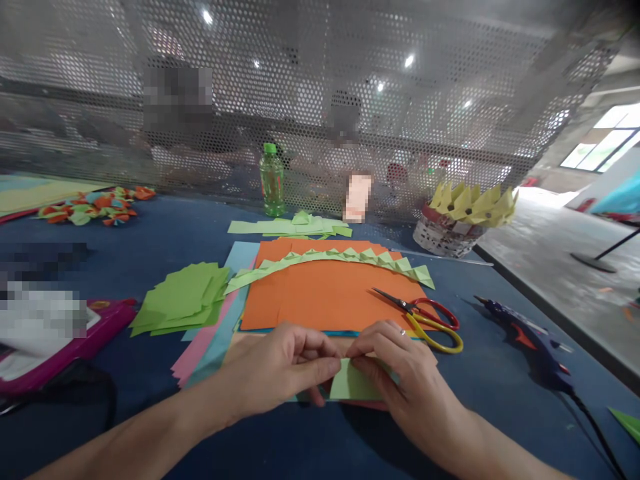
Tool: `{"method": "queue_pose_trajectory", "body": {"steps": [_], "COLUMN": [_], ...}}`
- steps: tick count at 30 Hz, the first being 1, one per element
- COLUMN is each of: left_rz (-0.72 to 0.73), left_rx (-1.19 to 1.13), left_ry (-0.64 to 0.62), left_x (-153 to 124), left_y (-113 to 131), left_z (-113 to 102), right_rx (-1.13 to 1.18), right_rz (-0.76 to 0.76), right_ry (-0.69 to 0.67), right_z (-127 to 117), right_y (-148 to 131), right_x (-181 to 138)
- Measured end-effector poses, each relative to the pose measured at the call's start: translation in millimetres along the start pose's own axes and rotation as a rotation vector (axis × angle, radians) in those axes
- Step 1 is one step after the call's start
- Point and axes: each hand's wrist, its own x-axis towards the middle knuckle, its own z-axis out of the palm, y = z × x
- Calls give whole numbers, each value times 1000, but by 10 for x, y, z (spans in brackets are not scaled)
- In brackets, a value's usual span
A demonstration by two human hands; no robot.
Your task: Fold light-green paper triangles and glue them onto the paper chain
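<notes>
Because it is a single small square of light green paper (350, 385), the piece pinched between both hands looks featherlight, limp and easily creased (a judgement from how thin it lies); it sits low on the blue table (150, 233), at the near edge of the large orange sheet of paper (325, 293), and its top edge is probably the best place to hold it, where the fingers meet. The left hand (280, 370) closes thumb and forefinger on the upper left corner; the right hand (395, 363) presses its fingertips on the upper right edge, so both are clamped on the paper, neither slack. Just beyond the right hand lie scissors with red and yellow handles (425, 317), blades toward the orange sheet, near enough to catch a knuckle; across the orange sheet runs a chain of folded green paper triangles (340, 260); to the left a loose stack of green paper squares (180, 297) lies well apart; to the right a dark blue glue gun (525, 337) rests with its cord trailing; further back stand a green plastic bottle (272, 180) and a woven basket holding yellow folded paper (463, 220).
</notes>
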Motion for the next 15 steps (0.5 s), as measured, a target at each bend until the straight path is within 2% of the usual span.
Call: {"method": "queue_pose_trajectory", "body": {"steps": [3,6,15], "left_rz": [-28,-49,-31], "left_rx": [-41,-58,-159], "left_ry": [-6,38,62], "left_x": [33,55,76], "left_y": [-34,-63,-60], "left_z": [12,14,30], "right_rx": [-18,-31,-84], "right_rz": [-7,-27,-43], "right_ry": [-1,13,18], "right_z": [2,7,41], "right_y": [-4,-1,17], "right_x": [-4,-8,-23]}}
